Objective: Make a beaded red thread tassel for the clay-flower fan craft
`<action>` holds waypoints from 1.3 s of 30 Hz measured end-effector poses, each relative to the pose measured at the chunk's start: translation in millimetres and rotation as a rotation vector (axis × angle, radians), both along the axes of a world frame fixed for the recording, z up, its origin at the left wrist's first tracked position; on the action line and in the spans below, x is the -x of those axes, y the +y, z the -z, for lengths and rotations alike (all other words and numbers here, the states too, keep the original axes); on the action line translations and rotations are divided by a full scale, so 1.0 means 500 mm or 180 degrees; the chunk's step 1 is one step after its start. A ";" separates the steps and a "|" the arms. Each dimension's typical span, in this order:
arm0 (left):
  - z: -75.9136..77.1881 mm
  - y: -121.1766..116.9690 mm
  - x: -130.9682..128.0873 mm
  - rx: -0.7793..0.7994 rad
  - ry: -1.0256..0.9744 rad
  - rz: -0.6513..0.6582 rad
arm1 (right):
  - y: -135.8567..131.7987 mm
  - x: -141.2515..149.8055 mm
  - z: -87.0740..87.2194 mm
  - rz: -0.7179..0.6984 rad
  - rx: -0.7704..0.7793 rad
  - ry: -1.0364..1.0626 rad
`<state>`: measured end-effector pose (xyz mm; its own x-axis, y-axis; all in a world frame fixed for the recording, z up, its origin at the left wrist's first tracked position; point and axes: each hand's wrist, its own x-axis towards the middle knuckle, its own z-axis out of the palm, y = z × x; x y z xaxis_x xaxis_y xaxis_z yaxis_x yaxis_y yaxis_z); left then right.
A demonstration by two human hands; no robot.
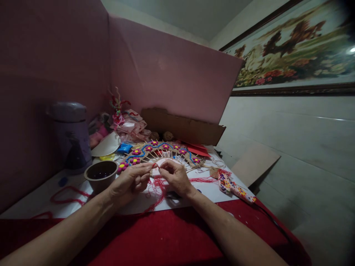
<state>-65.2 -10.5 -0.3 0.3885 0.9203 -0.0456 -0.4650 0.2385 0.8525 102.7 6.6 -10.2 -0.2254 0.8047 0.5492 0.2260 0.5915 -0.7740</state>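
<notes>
Both hands meet over the middle of the white board, pinching red yarn point(155, 166) between their fingertips. My left hand point(131, 181) is closed on the yarn from the left. From the right, my right hand point(175, 177) holds it between thumb and forefinger. Loose red strands point(158, 190) hang and spread below the fingers. Just behind the hands lies a fan-shaped craft piece point(166, 147) of sticks and brown cloth, trimmed with blue wavy cord and pink flowers with yellow centres. Its lower middle is partly hidden by my hands.
A brown cup point(101, 173) of dark liquid stands left, before a purple flask point(72, 136). A flower-patterned glue gun point(235, 188) with a cord lies right. Pink wrapped material point(133, 127) and a cardboard strip point(183, 125) sit behind. Red cloth point(155, 236) covers the near edge.
</notes>
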 end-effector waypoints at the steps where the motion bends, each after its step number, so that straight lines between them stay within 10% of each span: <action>1: 0.000 -0.002 0.000 0.0022 -0.0007 0.0031 | 0.001 0.000 -0.001 -0.0033 0.0039 0.0111; 12: -0.002 -0.011 -0.004 0.0152 0.0095 0.0602 | 0.001 0.001 0.003 -0.0066 0.0108 0.0238; 20: 0.004 -0.005 -0.016 -0.0826 0.0732 -0.0386 | 0.001 0.006 0.005 -0.0701 0.0550 0.0481; 31: 0.017 -0.028 -0.020 -0.2788 0.2891 -0.1692 | -0.007 0.012 0.006 -0.0878 0.1411 0.0709; 39: 0.022 -0.033 -0.021 -0.3936 0.5091 -0.1212 | -0.015 0.017 0.003 -0.0746 0.1444 0.0719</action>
